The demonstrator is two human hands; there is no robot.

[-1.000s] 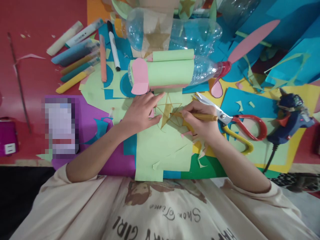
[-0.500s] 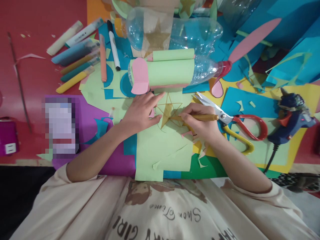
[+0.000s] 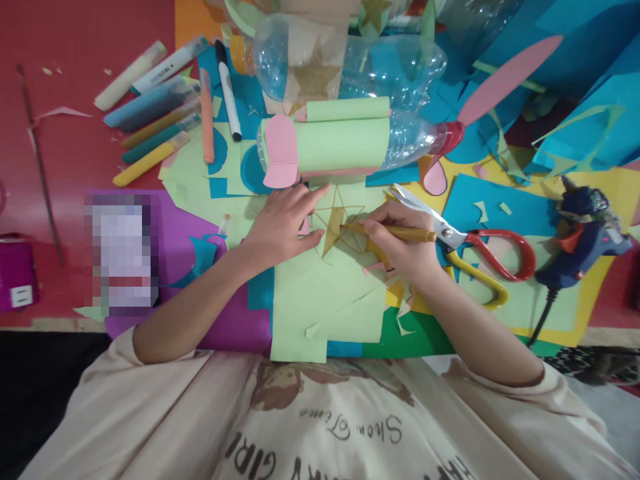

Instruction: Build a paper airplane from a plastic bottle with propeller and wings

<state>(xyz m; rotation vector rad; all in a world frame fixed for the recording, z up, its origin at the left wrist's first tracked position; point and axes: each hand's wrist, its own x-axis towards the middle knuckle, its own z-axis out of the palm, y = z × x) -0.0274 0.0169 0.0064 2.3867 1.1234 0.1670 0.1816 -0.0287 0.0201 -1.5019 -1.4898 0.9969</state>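
Observation:
A star outline, partly filled in with gold-brown, is drawn on a pale green paper sheet. My right hand grips a gold-brown marker, its tip at the coloured part of the star. Spread flat on the paper left of the star is my left hand, thumb and index finger apart at the star's edge. Just beyond it lies a plastic bottle wrapped in green paper, with a pink paper piece at its base and a red cap.
Scissors with red and yellow handles lie right of my right hand, near a blue glue gun. Several markers rest at the upper left. A second bottle lies farther back. A phone is at the left.
The marker tip has shifted slightly up within the star, and my right hand moved a little with it. My left hand stays put.

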